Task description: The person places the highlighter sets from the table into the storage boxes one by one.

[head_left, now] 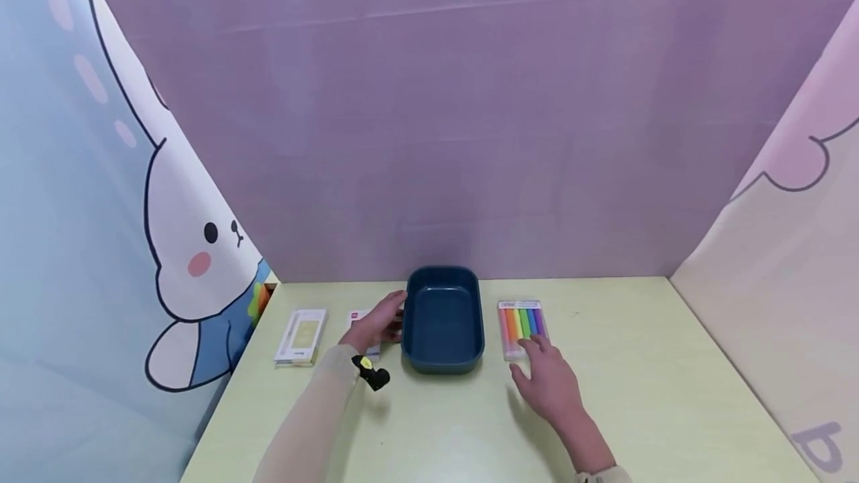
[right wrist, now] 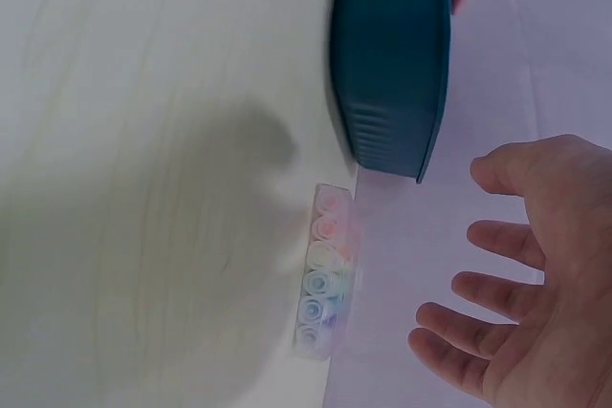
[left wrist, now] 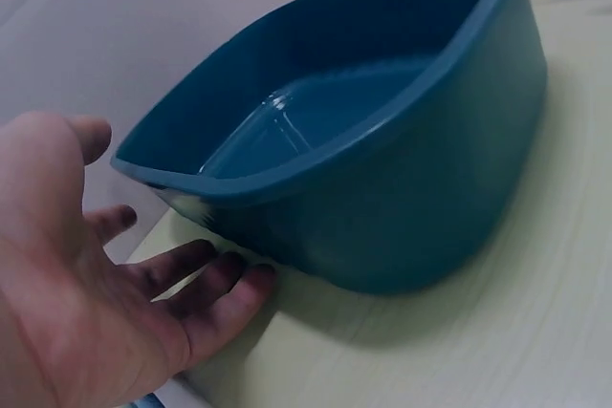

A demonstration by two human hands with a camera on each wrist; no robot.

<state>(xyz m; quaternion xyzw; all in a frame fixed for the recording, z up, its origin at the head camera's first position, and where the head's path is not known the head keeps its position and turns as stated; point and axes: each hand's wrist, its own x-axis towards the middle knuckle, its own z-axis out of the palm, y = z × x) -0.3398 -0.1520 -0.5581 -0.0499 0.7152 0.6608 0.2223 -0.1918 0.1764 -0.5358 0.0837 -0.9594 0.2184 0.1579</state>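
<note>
A dark teal plastic bin [head_left: 443, 362] stands in the middle of the table, its inside bare. At its left wall is my left hand [head_left: 379, 323], fingers spread and loosely bent; in the left wrist view the fingertips [left wrist: 251, 284] come close under the rim. To the right of the bin lies a clear pack of rainbow-coloured markers [head_left: 513, 326]. Over the pack's near right corner hovers my right hand [head_left: 552, 386], fingers apart and holding nothing. The right wrist view shows the marker pack [right wrist: 325, 274] from its end, apart from that hand [right wrist: 545, 303].
A white box with a yellowish panel [head_left: 300, 338] lies at the left of the table. Another small white box [head_left: 356, 314] is partly hidden behind my left hand. A purple cloth [head_left: 470, 110] hangs along the table's back edge, with printed cloths on both sides.
</note>
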